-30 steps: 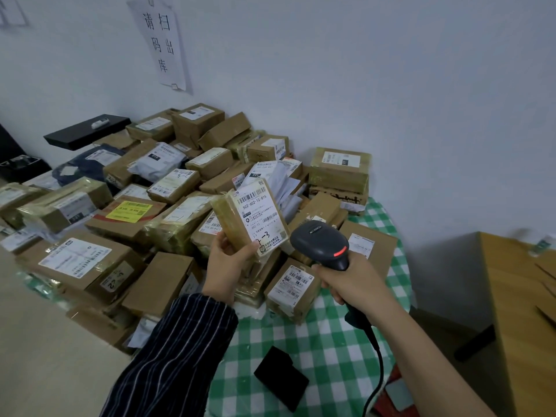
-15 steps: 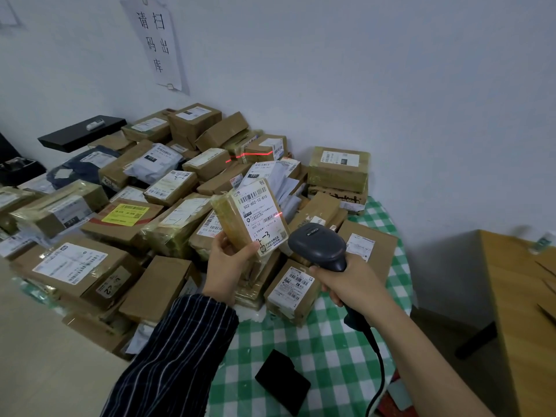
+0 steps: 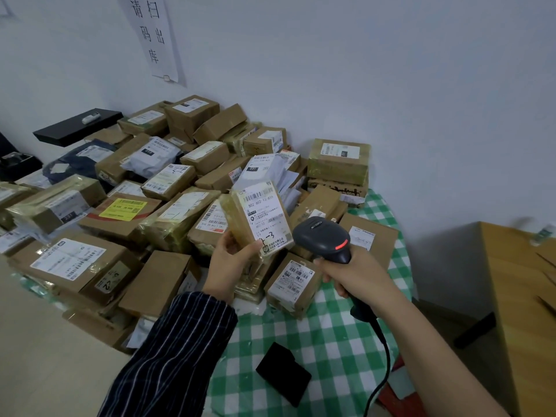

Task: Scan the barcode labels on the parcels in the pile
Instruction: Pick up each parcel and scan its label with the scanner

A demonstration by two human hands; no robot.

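My left hand (image 3: 231,255) grips a small tape-wrapped parcel (image 3: 255,219) upright by its lower end, its white barcode label facing me. My right hand (image 3: 352,276) holds a black handheld barcode scanner (image 3: 323,237) by the handle, its head just right of the parcel and pointing away from me, a red light glowing on it. A cable runs down from the handle. Behind both lies the pile of parcels (image 3: 144,188), mostly brown boxes with white labels, covering the table.
A green checked tablecloth (image 3: 337,341) shows at the front right, with a small black pouch (image 3: 282,373) on it. A wooden table (image 3: 523,296) stands at the right. A paper notice (image 3: 153,37) hangs on the white wall. A black tray (image 3: 76,126) sits far left.
The red scan line that lay across the held label and back boxes half a second ago is gone. The parcel has tilted slightly; both hands stay nearly in place.
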